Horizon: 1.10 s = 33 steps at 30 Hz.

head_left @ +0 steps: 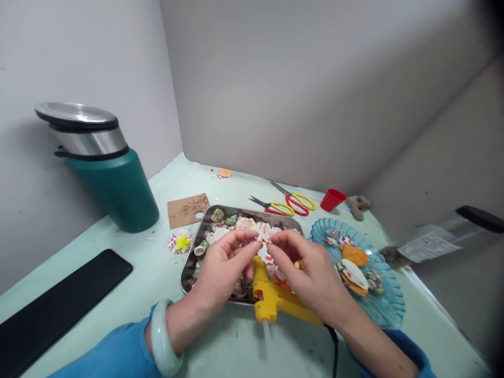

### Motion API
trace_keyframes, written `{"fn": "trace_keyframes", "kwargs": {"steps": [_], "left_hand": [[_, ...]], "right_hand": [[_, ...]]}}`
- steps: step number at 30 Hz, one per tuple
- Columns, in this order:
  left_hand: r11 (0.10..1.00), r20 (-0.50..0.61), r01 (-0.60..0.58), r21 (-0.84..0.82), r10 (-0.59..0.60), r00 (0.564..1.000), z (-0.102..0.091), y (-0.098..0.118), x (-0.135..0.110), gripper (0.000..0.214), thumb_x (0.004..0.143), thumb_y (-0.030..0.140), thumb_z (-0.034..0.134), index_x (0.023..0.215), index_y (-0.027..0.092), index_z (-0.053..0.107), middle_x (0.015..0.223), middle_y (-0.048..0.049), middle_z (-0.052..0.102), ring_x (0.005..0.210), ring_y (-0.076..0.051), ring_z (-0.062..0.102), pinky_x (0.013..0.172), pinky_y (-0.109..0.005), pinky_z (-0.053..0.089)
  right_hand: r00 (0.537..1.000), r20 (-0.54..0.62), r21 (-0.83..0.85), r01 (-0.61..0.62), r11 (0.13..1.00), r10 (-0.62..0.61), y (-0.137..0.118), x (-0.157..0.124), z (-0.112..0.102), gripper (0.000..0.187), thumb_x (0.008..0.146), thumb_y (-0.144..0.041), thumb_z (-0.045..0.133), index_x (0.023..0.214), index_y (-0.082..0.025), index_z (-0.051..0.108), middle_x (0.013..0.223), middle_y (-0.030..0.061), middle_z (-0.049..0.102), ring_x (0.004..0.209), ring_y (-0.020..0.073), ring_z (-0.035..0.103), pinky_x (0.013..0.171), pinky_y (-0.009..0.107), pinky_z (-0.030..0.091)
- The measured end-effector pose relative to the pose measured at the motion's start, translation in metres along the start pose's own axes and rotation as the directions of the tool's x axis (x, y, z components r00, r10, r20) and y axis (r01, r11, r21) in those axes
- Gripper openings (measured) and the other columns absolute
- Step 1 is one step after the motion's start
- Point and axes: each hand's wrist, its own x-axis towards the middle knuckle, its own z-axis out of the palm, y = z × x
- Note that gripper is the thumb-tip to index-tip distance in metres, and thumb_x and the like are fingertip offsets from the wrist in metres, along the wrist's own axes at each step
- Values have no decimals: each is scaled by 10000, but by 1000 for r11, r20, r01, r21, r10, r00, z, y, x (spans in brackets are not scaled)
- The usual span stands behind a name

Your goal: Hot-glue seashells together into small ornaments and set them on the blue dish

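Observation:
My left hand [232, 257] and my right hand [305, 260] meet over a metal tray [188, 262] of shells. Thumb and forefinger of each hand are pinched close together on small brownish pieces, which look like tiny shells [269, 241]. Whether these are one joined piece or two, I cannot tell. Below the fingers, a yellow glue gun [271, 300] rests across the tray's near edge, a clear glue stick [266, 329] poking out of its back. My right forearm passes over its handle end. Shells of several colours [218, 215] fill the tray, partly hidden by my hands.
On the right is a blue glass plate [389, 304] with shells; a red cup [333, 200] stands behind it. Two pairs of scissors [281, 207] lie beyond the tray. At left are a green bottle [118, 189], a black phone [63, 310] and a cardboard piece [185, 211].

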Motion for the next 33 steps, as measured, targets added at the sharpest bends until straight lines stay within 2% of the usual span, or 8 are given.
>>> {"fn": "trace_keyframes", "kwargs": {"steps": [12,18,27,33], "left_hand": [[999,40,-3,43,1,999,-2,-3,0,232,813,378,650,873,176,554,460,67,522,451,-70,446,497,-183,350],[1000,41,28,-12,-27,999,-3,-5,1,237,808,364,662,873,165,553,441,72,516,435,-63,419,493,-181,332],[998,42,50,-42,-48,998,-3,-5,1,268,751,361,720,859,165,571,437,67,521,419,-72,434,476,-182,323],[995,61,47,-88,-42,997,-3,-5,1,255,799,383,677,893,160,596,450,58,524,435,-72,424,503,-190,333]], "right_hand": [[999,33,-32,7,999,-6,-3,-1,-1,159,926,-287,501,807,-203,564,666,-27,591,574,121,531,552,242,383],[1000,16,-84,26,996,-25,-1,-3,1,165,930,-296,500,811,-201,564,681,-20,598,585,124,539,556,244,373],[992,-44,-189,106,976,-116,0,-4,4,164,919,-271,489,802,-187,567,687,11,617,598,141,564,548,253,372],[993,-19,-174,112,978,-117,0,-4,1,167,941,-279,491,856,-198,610,749,8,652,628,142,573,594,258,393]]}}
